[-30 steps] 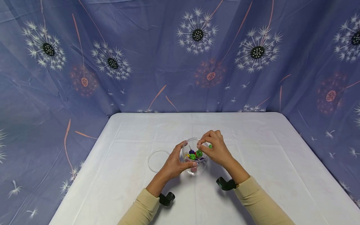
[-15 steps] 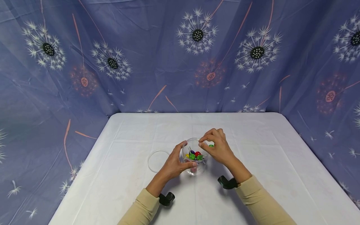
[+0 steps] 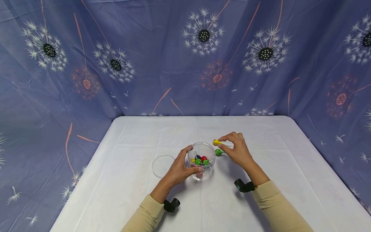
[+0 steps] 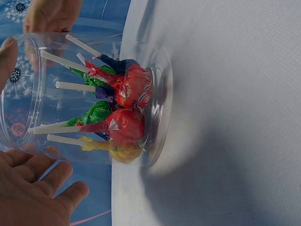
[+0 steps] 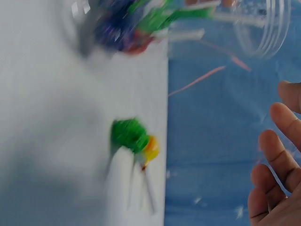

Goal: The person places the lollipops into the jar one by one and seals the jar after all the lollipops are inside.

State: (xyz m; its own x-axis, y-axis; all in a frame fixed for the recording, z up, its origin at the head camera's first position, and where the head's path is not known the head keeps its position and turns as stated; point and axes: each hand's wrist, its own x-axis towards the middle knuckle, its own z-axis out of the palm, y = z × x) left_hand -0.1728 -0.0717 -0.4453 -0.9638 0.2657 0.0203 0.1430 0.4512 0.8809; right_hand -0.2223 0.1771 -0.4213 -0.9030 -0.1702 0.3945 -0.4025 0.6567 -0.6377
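Observation:
My left hand grips a clear plastic jar near its mouth, thumb across the front and fingers at its left side. Wrapped lollipops in red, green, yellow and dark blue stand in the jar, among them a red lollipop, sticks toward the mouth. My right hand is right of the jar, over a yellow lollipop and a green lollipop that lie on the table. In the right wrist view its fingers are loosely bent, with nothing between them.
A round clear lid lies left of the jar on the white-covered table. Behind and beside the table hangs a blue curtain with dandelion prints. A black wrist camera hangs below the right forearm.
My right hand has let go of a green lollipop, which dropped to the jar's bottom, then moved right. The yellow lollipop has come into view. The left hand and jar have stayed put.

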